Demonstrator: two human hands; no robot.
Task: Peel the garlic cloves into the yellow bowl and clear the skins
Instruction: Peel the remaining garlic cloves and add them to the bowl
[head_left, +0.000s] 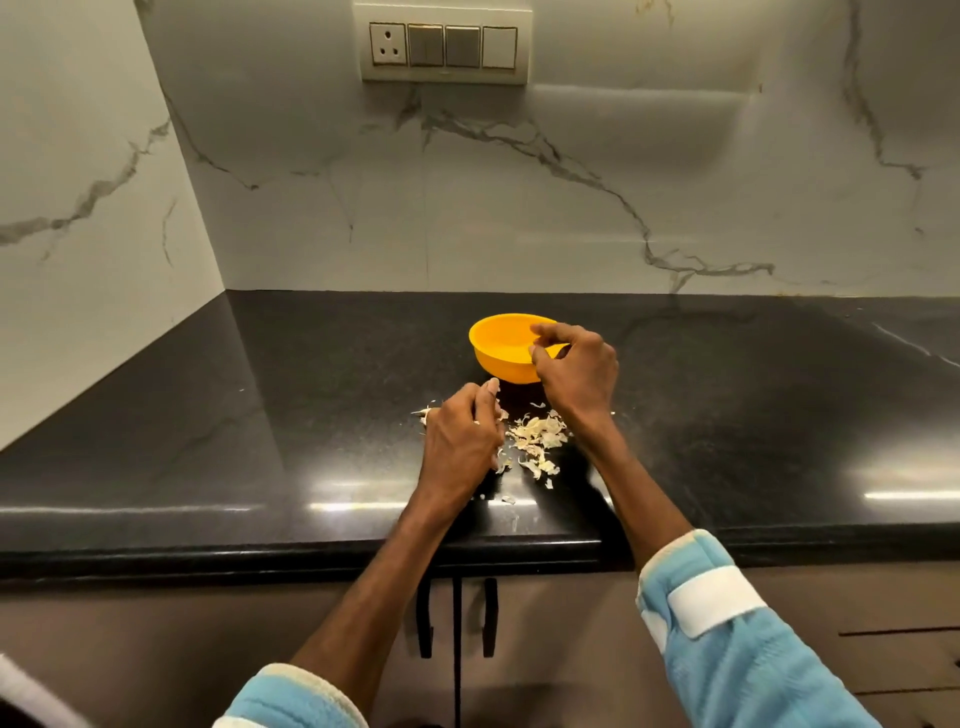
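My right hand (574, 371) over yellow bowl (501, 349), fingertips pinched at rim: judged clove drop (clove too small to confirm). Left hand (460, 436) curled on worktop (260, 415); contents hidden. Skins (537, 441) piled between wrists, handy for sweeping.

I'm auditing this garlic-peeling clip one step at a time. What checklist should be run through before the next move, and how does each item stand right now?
1. Yellow bowl upright on the countertop: ok.
2. Right hand over the bowl's near rim: ok.
3. Right hand pinching a clove: cannot tell.
4. Left hand holding a clove to peel: cannot tell.
5. Skins cleared off the countertop: not ok, a pile lies between the hands.
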